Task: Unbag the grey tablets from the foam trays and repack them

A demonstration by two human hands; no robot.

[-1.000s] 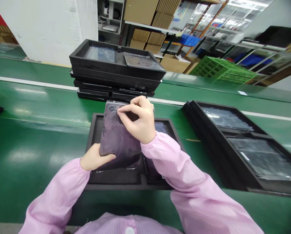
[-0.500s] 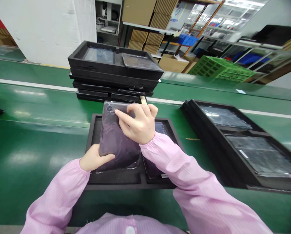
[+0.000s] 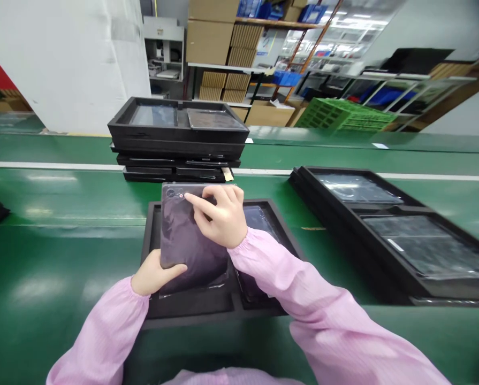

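Note:
My left hand (image 3: 159, 272) is closed around the lower left corner of a dark tablet (image 3: 191, 243) in clear film, thumb on its back. The tablet is tilted up, back facing me, its round camera lens at the upper left. My right hand (image 3: 221, 214) lies over the tablet's upper right part, index finger stretched out and the others loosely bent. The index fingertip is beside a small reddish-white dot next to the lens. Beneath is a black foam tray (image 3: 191, 300); a second tablet (image 3: 259, 219) lies in its right compartment, partly hidden by my right forearm.
Behind the tray, a stack of black trays (image 3: 175, 141) stands on the green work surface (image 3: 62, 256), tablets in its top one. To the right is another black tray (image 3: 355, 208) with two wrapped tablets. Shelves with cartons and a green crate (image 3: 343, 115) are farther back.
The head view has tilted up, so everything sits lower in the picture. My right index fingertip has shifted slightly right of the lens, and the small dot now shows. The left hand keeps its hold.

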